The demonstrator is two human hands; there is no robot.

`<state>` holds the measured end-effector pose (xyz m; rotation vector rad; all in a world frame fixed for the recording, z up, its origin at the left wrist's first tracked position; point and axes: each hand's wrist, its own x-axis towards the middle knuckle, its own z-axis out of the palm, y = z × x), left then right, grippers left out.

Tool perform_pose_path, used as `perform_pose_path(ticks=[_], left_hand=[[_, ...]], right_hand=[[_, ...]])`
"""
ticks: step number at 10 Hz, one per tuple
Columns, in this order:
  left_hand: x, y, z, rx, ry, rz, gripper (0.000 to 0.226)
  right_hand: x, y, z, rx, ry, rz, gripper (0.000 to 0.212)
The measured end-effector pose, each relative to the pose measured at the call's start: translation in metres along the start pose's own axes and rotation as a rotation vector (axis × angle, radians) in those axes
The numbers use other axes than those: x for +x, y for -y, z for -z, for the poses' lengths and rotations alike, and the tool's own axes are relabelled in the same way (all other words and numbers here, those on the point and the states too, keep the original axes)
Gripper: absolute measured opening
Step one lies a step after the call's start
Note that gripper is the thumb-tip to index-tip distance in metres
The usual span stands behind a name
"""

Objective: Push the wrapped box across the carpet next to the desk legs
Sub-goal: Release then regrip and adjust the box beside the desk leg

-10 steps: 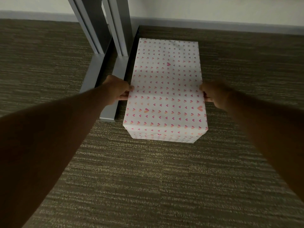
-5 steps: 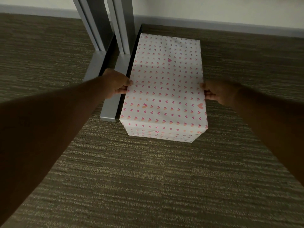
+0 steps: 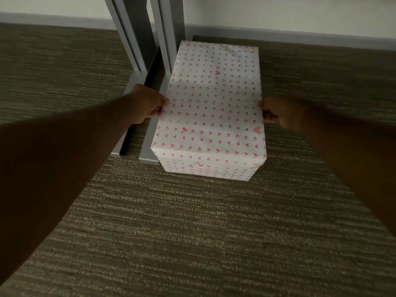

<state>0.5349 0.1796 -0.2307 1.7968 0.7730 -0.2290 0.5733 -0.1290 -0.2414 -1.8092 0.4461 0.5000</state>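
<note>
Under both hands, carpet (image 3: 192, 232) ran out to the baseboard (image 3: 300, 34) at the far wall: ribbed pile, ribs crosswise to the push direction, so I'd expect drag.

Beyond and inboard of the left hand, two grey desk legs (image 3: 169, 28) rose from flat foot rails (image 3: 150, 142) lying on the carpet. The nearer rail ran right alongside the box, touching or nearly so; couldn't tell which.

Between the hands sat the wrapped box (image 3: 212, 110), white paper with pink hearts, flat on the carpet, long axis pointing away. Far end was close to the baseboard, with a strip of carpet showing between.

Left hand (image 3: 147, 106) was clamped on the box's left long edge about midway, fingertips on the side wall, squeezed in over the foot rail. Right hand (image 3: 276, 113) gripped the right long edge at the matching spot. Both hands grasping the box, neither released.

Judgement: task looked nearly done, box already beside the legs. To finish well:
- push equally from both sides, low on the walls, so it doesn't yaw into the rail
- keep it flat, no tipping; paper could scuff or tear on the pile
- watch left knuckles against the rail
- stop before the baseboard
</note>
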Motion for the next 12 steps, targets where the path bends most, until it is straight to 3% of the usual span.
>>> perform_pose_path(ticks=[8, 10, 11, 12], left_hand=[[0.02, -0.002, 0.007, 0.065, 0.008, -0.013, 0.031], [0.015, -0.002, 0.002, 0.174, -0.063, -0.111, 0.045], [-0.001, 0.007, -0.007, 0.507, -0.179, -0.372, 0.072], [-0.011, 0.013, -0.011, 0.636, -0.204, -0.498, 0.09]], right_hand=[[0.005, 0.005, -0.012, -0.001, -0.078, 0.048, 0.007], [-0.002, 0.0, -0.014, -0.235, -0.131, 0.18, 0.012], [-0.013, -0.011, -0.018, -0.555, -0.184, 0.48, 0.046], [-0.02, -0.014, -0.018, -0.691, -0.172, 0.618, 0.068]])
